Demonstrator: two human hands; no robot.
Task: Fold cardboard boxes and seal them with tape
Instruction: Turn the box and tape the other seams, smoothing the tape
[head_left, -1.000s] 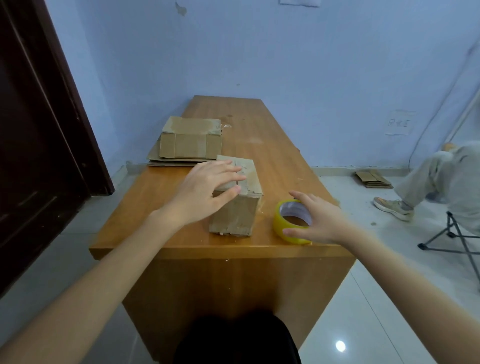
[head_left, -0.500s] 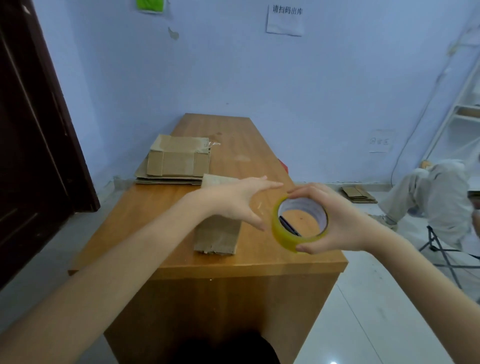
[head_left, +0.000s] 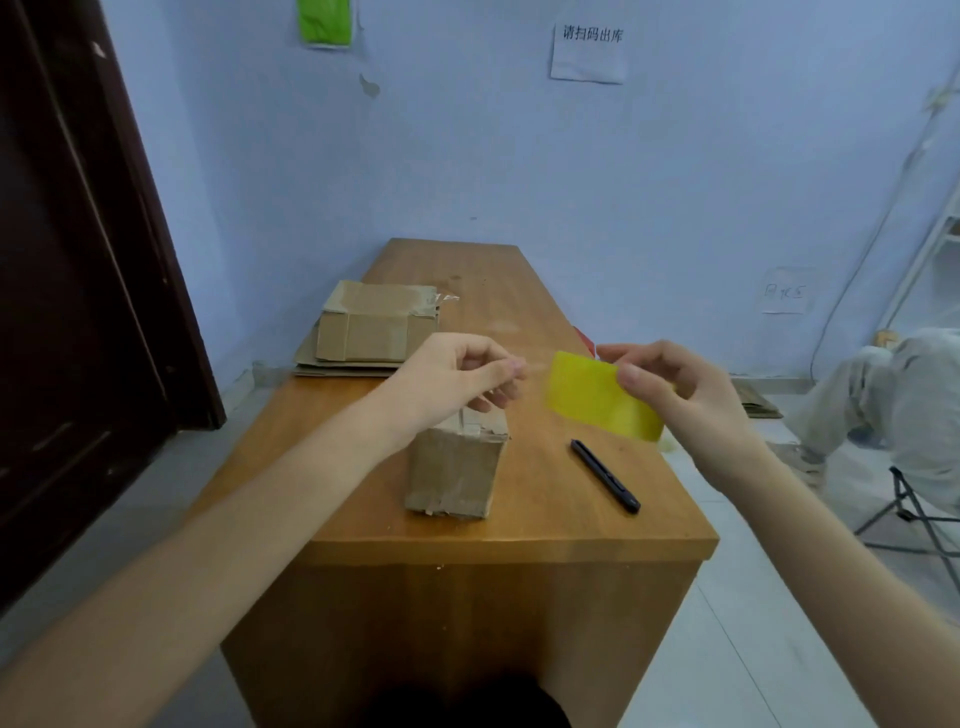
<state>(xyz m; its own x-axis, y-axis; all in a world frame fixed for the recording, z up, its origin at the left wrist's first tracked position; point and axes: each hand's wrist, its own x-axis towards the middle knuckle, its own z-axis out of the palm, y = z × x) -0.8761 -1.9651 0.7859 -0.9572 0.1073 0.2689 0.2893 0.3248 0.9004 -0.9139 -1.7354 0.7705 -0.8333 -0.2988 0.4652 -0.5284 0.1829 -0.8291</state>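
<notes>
- The right hand (head_left: 691, 395) grips the yellow tape roll (head_left: 602, 397) in the air above the table (head_left: 519, 540).
- The left hand (head_left: 457, 379) has its fingertips pinched together beside the roll, likely on the tape's free end; blur hides it.
- The small cardboard box (head_left: 457, 467) stands folded near the table's front edge; no fresh tape shows on it.
- Flattened boxes (head_left: 369, 332) wait at the far left edge.

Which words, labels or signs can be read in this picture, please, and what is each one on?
"请扫码出库": black characters on the white paper sheet taped high on the blue wall.
Faint handwritten marks on the smaller pale paper sheet low on the wall at the right: too blurred to read.
Green sheet at the top of the wall: no text visible.
Brown cardboard box and yellow tape roll: no print visible.
</notes>
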